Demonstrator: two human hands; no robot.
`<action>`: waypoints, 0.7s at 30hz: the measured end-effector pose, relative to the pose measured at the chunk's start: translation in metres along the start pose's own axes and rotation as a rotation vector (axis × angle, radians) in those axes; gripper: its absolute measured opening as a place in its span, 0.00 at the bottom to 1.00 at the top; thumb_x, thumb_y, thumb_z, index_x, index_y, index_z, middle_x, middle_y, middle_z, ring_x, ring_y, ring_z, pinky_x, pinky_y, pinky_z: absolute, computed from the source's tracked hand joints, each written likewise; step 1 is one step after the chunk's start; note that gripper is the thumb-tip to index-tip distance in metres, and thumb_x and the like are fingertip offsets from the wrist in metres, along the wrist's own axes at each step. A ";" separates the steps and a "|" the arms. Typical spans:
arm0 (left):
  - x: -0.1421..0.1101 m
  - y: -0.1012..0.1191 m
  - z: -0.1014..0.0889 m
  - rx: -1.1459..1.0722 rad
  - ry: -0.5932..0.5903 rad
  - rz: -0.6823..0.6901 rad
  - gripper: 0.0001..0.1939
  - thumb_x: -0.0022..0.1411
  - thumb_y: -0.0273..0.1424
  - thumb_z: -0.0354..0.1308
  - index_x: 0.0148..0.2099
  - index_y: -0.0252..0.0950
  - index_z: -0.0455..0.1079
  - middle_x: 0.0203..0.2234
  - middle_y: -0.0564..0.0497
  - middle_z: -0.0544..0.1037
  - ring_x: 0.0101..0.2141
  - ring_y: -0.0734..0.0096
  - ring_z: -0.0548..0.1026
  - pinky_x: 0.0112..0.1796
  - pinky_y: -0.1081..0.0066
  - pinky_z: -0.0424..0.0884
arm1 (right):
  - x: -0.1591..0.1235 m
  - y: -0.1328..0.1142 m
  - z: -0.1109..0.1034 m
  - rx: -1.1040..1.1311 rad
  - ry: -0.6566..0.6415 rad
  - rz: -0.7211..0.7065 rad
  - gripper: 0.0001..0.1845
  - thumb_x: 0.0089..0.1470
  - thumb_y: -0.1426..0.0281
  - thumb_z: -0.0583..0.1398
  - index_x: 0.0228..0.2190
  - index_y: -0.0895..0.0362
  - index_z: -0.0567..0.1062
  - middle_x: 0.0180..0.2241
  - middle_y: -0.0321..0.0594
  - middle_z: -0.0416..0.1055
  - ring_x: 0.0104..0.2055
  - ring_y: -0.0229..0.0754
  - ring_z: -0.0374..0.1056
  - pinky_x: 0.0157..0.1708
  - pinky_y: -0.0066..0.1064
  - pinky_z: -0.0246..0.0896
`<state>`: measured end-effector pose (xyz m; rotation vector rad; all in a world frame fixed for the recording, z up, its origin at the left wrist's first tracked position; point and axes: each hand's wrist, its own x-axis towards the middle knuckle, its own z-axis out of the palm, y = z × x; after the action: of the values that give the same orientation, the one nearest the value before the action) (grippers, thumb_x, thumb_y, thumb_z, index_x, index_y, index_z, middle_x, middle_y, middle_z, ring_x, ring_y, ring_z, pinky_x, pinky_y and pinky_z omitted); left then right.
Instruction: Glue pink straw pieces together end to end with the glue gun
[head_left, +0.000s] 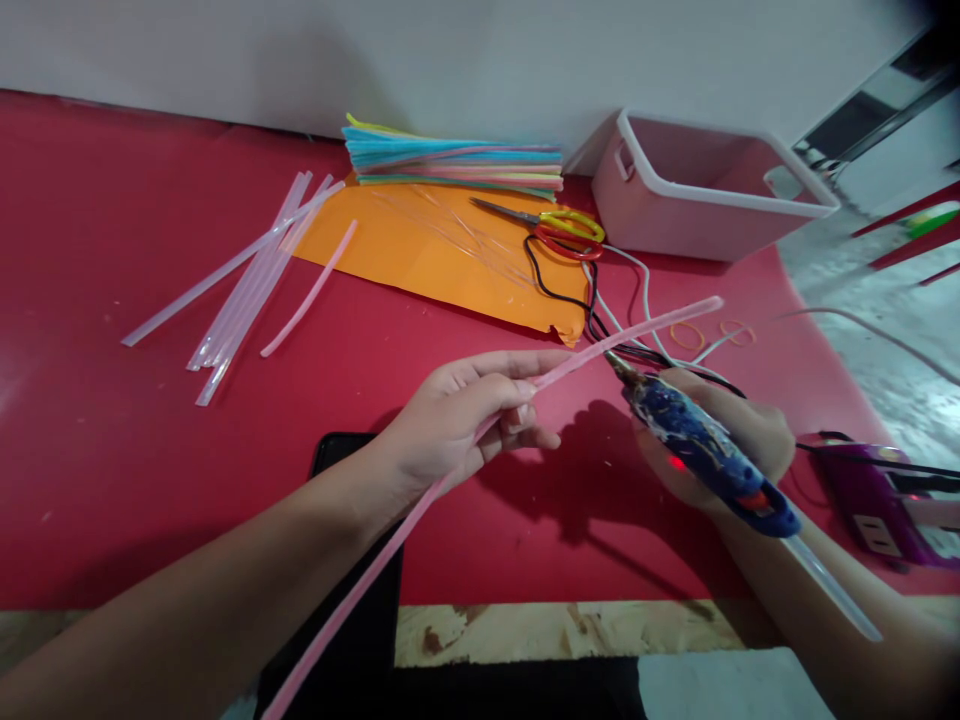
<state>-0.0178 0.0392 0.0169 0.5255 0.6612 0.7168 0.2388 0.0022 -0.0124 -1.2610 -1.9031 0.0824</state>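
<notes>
My left hand (487,415) pinches a long pink pipe cleaner (645,328) between thumb and fingers; it slants from the lower left up to the right. Wrapped around a blue hot glue gun (694,445) is my right hand (750,420). The gun's metal nozzle points up and left, at or just below the pipe cleaner; I cannot tell whether they touch. A clear glue stick (832,590) sticks out of the gun's back end, and a red light glows on its side.
Several glue sticks (251,285) and a short pink pipe cleaner piece (311,290) lie left. Behind are an orange envelope (420,250), colourful pipe cleaners (450,160), scissors (562,228) and a pink bin (675,210). A purple power strip (870,510), cords, rubber bands (686,335) and a black phone-like object (352,620) are nearby.
</notes>
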 end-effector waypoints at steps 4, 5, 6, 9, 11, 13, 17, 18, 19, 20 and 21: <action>0.001 -0.001 -0.001 -0.025 -0.044 0.008 0.14 0.54 0.22 0.59 0.42 0.32 0.81 0.16 0.59 0.68 0.19 0.83 0.66 0.33 0.75 0.74 | 0.004 -0.005 -0.001 -0.074 -0.052 -0.075 0.07 0.50 0.69 0.65 0.28 0.50 0.71 0.23 0.30 0.70 0.21 0.36 0.66 0.21 0.27 0.62; 0.001 -0.001 -0.002 -0.039 -0.052 0.013 0.14 0.54 0.22 0.59 0.42 0.32 0.81 0.15 0.59 0.68 0.19 0.83 0.66 0.33 0.75 0.75 | 0.004 -0.005 -0.001 -0.080 -0.040 -0.075 0.07 0.50 0.69 0.65 0.27 0.50 0.70 0.22 0.30 0.69 0.20 0.35 0.65 0.21 0.27 0.61; 0.001 -0.001 -0.002 -0.050 -0.055 0.016 0.14 0.53 0.22 0.59 0.41 0.31 0.81 0.15 0.59 0.68 0.19 0.83 0.66 0.33 0.75 0.75 | 0.004 -0.005 -0.001 -0.076 -0.013 -0.067 0.08 0.51 0.69 0.65 0.26 0.50 0.69 0.22 0.29 0.67 0.20 0.35 0.64 0.20 0.27 0.60; 0.001 -0.001 -0.002 -0.063 -0.048 0.010 0.15 0.51 0.21 0.59 0.41 0.31 0.80 0.16 0.59 0.68 0.19 0.83 0.68 0.33 0.76 0.75 | 0.002 -0.003 0.000 -0.056 0.012 -0.047 0.10 0.51 0.71 0.64 0.25 0.51 0.68 0.21 0.29 0.66 0.20 0.36 0.63 0.20 0.28 0.58; 0.001 -0.001 -0.002 -0.064 -0.046 0.007 0.15 0.52 0.21 0.59 0.42 0.31 0.80 0.16 0.60 0.68 0.20 0.82 0.70 0.34 0.75 0.75 | 0.002 -0.002 0.001 -0.052 -0.018 -0.059 0.09 0.51 0.71 0.64 0.26 0.50 0.68 0.22 0.29 0.67 0.21 0.36 0.65 0.21 0.28 0.59; 0.001 -0.001 -0.001 -0.061 -0.043 0.005 0.15 0.53 0.21 0.59 0.43 0.31 0.80 0.16 0.60 0.68 0.19 0.82 0.70 0.34 0.76 0.75 | 0.002 -0.002 0.001 -0.064 -0.050 -0.078 0.08 0.51 0.70 0.65 0.27 0.50 0.69 0.23 0.30 0.68 0.22 0.36 0.66 0.22 0.28 0.60; 0.000 0.000 -0.001 -0.064 -0.036 0.002 0.16 0.52 0.21 0.58 0.42 0.31 0.80 0.15 0.60 0.68 0.19 0.82 0.70 0.33 0.76 0.75 | 0.004 -0.003 0.000 -0.081 -0.004 -0.063 0.10 0.51 0.72 0.64 0.25 0.51 0.67 0.21 0.28 0.66 0.20 0.35 0.64 0.21 0.27 0.58; 0.000 0.000 -0.001 -0.064 -0.037 0.001 0.16 0.52 0.21 0.58 0.42 0.31 0.80 0.15 0.60 0.68 0.19 0.82 0.70 0.33 0.75 0.76 | 0.004 -0.003 0.000 -0.083 0.007 -0.054 0.11 0.51 0.73 0.64 0.25 0.51 0.67 0.21 0.28 0.65 0.20 0.35 0.64 0.20 0.27 0.58; 0.000 -0.001 -0.001 -0.064 -0.039 0.003 0.16 0.52 0.21 0.58 0.42 0.31 0.80 0.15 0.60 0.68 0.19 0.82 0.70 0.34 0.75 0.76 | 0.004 -0.003 -0.001 -0.084 0.006 -0.053 0.10 0.51 0.73 0.64 0.26 0.50 0.67 0.21 0.28 0.66 0.20 0.35 0.64 0.21 0.27 0.58; 0.000 -0.001 -0.001 -0.060 -0.042 0.005 0.16 0.52 0.21 0.58 0.42 0.31 0.80 0.15 0.60 0.68 0.19 0.82 0.71 0.34 0.75 0.76 | 0.003 -0.003 -0.001 -0.085 0.000 -0.060 0.09 0.51 0.72 0.64 0.26 0.50 0.68 0.21 0.28 0.66 0.21 0.35 0.65 0.21 0.27 0.59; 0.000 -0.001 -0.002 -0.056 -0.044 0.008 0.16 0.52 0.21 0.58 0.43 0.31 0.80 0.16 0.60 0.68 0.20 0.82 0.71 0.34 0.76 0.76 | 0.003 -0.004 -0.001 -0.088 -0.021 -0.070 0.09 0.51 0.72 0.64 0.27 0.50 0.68 0.22 0.29 0.67 0.21 0.36 0.65 0.22 0.27 0.60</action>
<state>-0.0188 0.0392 0.0150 0.4915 0.5966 0.7267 0.2363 0.0027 -0.0081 -1.2547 -1.9855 -0.0247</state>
